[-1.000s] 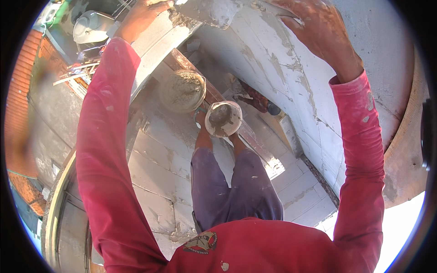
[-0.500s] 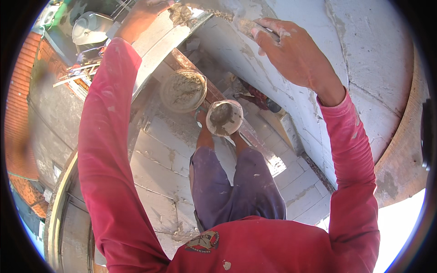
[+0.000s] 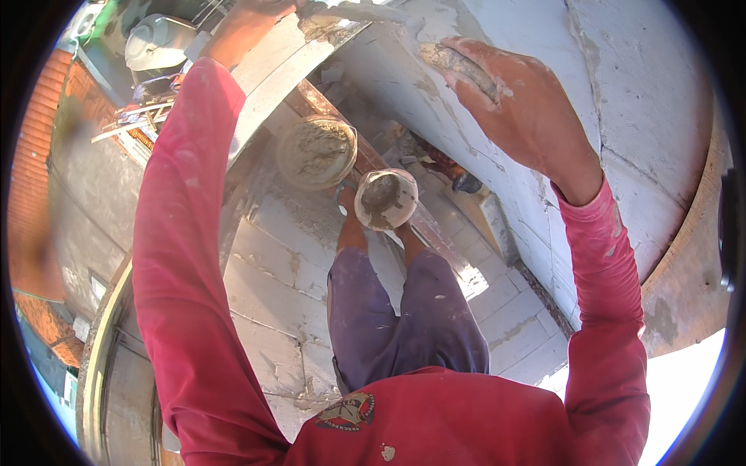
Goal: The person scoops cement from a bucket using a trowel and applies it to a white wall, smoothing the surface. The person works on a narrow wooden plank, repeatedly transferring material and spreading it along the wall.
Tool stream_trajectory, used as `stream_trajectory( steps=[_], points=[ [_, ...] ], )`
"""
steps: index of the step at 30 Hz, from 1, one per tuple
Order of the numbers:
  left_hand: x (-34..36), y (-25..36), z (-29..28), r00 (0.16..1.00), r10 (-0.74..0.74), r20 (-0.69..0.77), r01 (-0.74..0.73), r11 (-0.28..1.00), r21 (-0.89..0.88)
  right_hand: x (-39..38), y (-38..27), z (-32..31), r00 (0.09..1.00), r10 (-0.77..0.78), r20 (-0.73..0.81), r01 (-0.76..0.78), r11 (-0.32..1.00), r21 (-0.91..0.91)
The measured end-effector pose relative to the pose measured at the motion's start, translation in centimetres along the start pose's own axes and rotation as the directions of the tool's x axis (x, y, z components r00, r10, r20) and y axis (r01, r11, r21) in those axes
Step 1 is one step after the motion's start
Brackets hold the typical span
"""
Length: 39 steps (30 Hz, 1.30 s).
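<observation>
Head: right hand (image 3: 530, 116) around crusted, rounded handle (image 3: 457, 64)

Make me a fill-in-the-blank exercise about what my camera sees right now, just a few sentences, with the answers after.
1. The ____ of the right hand are curled around a crusted handle.
2. The hand partly cut off by the picture's top edge is the person's ____ one.
3. In the picture, the smaller bucket is to the ____ of the larger tub.
4. The colour of the long-sleeved shirt is ____.

Missing words: fingers; left; right; red.
</observation>
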State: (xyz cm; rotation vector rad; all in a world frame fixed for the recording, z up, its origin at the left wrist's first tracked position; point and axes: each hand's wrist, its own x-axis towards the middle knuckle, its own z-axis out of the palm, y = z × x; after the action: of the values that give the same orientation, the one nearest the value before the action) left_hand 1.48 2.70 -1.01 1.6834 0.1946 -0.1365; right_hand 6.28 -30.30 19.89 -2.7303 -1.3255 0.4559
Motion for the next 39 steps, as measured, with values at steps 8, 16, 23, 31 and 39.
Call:
stream_trajectory(
  steps=[8, 16, 23, 31, 39],
  points=[
    [0.3, -1.7, -1.8, 0.812, 0.548, 0.2, -0.564, 0.652, 0.507, 1.6, 2.1, 0.9, 0.934, -0.327, -0.145, 0.27, 0.91, -0.316],
    [0.3, 0.0, -0.3, 0.976, -0.191, -0.1, 0.211, 0.943, 0.256, 0.4, 2.8, 1.1, 0.981, -0.1, -0.164, 0.107, 0.994, 0.035],
    [0.7, -0.6, -0.6, 0.979, -0.199, -0.055, 0.206, 0.944, 0.256, 0.6, 0.3, 1.6, 0.995, 0.095, -0.01, -0.087, 0.952, 0.294],
    [0.8, -1.2, -0.7, 0.994, 0.073, 0.083, -0.105, 0.862, 0.495, 0.9, -0.9, -0.5, 0.994, 0.084, 0.064, -0.095, 0.977, 0.193],
    [0.1, 0.8, -0.1, 0.988, -0.153, -0.007, 0.15, 0.958, 0.244, 0.8, 1.2, -2.4, 0.998, -0.046, 0.037, 0.053, 0.971, -0.232]
  ],
)
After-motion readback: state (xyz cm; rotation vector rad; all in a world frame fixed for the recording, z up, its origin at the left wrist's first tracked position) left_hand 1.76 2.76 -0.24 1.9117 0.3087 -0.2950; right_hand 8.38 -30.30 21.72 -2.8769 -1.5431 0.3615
